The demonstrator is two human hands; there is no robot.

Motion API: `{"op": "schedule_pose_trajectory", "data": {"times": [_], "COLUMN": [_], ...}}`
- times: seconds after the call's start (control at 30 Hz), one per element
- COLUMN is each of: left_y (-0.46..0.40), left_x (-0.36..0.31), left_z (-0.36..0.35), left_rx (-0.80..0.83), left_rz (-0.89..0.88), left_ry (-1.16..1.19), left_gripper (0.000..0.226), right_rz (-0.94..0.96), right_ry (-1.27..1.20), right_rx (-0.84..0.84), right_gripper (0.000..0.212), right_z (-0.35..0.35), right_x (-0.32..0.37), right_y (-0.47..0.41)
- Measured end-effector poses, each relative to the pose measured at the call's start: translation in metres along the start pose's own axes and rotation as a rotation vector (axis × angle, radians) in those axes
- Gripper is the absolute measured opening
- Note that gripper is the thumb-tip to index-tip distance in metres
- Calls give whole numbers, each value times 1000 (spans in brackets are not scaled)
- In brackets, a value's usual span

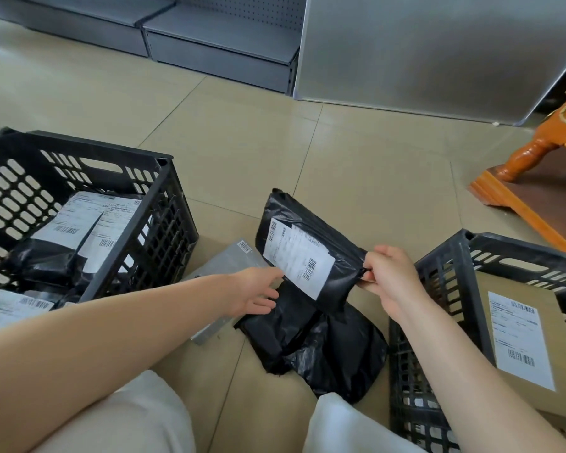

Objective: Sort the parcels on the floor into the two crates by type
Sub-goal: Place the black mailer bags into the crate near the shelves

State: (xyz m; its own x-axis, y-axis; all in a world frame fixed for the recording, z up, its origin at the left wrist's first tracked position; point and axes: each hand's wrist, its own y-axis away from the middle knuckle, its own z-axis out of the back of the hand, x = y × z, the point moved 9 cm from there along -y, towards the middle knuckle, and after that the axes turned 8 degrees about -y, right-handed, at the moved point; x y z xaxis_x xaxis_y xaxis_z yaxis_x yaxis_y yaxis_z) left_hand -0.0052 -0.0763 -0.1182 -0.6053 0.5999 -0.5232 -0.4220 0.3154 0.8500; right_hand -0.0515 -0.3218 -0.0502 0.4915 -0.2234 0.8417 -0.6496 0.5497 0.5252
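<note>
My right hand [391, 279] pinches the right edge of a black plastic mailer bag [307, 237] with a white label, held tilted above the floor. My left hand [255, 291] reaches toward the bag's lower left edge with relaxed fingers, at or just short of it. More black bags [317, 344] lie on the floor beneath. A flat grey parcel [223, 266] lies under my left wrist. The left black crate [174, 204] holds several black bags. The right black crate [445, 276] holds a brown cardboard parcel [530, 341] with a label.
Grey metal shelving [223, 44] and a grey panel [422, 53] stand at the back. A wooden furniture leg and base [530, 178] sit at the right. Beige floor tiles [242, 132] stretch between the crates and the shelving. My knees show at the bottom.
</note>
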Motion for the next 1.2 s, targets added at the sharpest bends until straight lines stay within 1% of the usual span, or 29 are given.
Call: {"op": "schedule_pose_trajectory", "data": {"times": [0.1, 0.23, 0.37, 0.47, 0.5, 0.6, 0.63, 0.67, 0.73, 0.8, 0.9, 0.97, 1.03, 1.07, 1.13, 1.2], "left_y": [4, 1, -1, 2, 3, 8, 11, 12, 15, 17, 26, 33, 41, 45, 56, 68], "left_x": [-3, -2, -9, -18, -20, -29, -32, -35, -38, -39, -43, -42, -39, -36, -29, -23], "left_z": [-5, -3, -1, 0, 1, 5, 6, 7, 10, 17, 30, 42, 60, 69, 87, 106], "left_rx": [19, 8, 10, 19, 33, 44, 52, 56, 54, 7, -70, -121, -179, -213, -297, -372], "left_rz": [2, 12, -48, -110, -134, -205, -225, -247, -276, -292, -316, -318, -328, -336, -355, -385], "left_ry": [108, 179, 222, 299, 344, 457, 475, 485, 504, 494, 484, 452, 435, 437, 444, 454], "left_gripper": [67, 73, 78, 93, 90, 57, 51, 49, 52, 54, 49, 46, 46, 44, 37, 30], "right_rz": [-27, -60, -142, -211, -242, -303, -315, -322, -336, -342, -325, -299, -241, -204, -159, -137], "right_ry": [-12, -107, -249, -365, -405, -501, -512, -521, -511, -440, -264, -151, 40, 142, 300, 381], "right_rx": [81, 106, 138, 153, 158, 200, 208, 208, 214, 255, 314, 359, 395, 400, 401, 423], "right_gripper": [17, 21, 21, 22, 24, 28, 28, 28, 26, 26, 25, 16, 7, 10, 33, 41], "right_z": [-17, -29, -36, -42, -44, -51, -53, -53, -56, -62, -73, -82, -89, -92, -96, -103], "right_x": [-3, -6, -17, -23, -25, -26, -27, -28, -30, -30, -33, -35, -36, -36, -38, -38], "right_y": [6, 16, 19, 24, 27, 32, 33, 32, 33, 36, 37, 35, 33, 33, 31, 33]}}
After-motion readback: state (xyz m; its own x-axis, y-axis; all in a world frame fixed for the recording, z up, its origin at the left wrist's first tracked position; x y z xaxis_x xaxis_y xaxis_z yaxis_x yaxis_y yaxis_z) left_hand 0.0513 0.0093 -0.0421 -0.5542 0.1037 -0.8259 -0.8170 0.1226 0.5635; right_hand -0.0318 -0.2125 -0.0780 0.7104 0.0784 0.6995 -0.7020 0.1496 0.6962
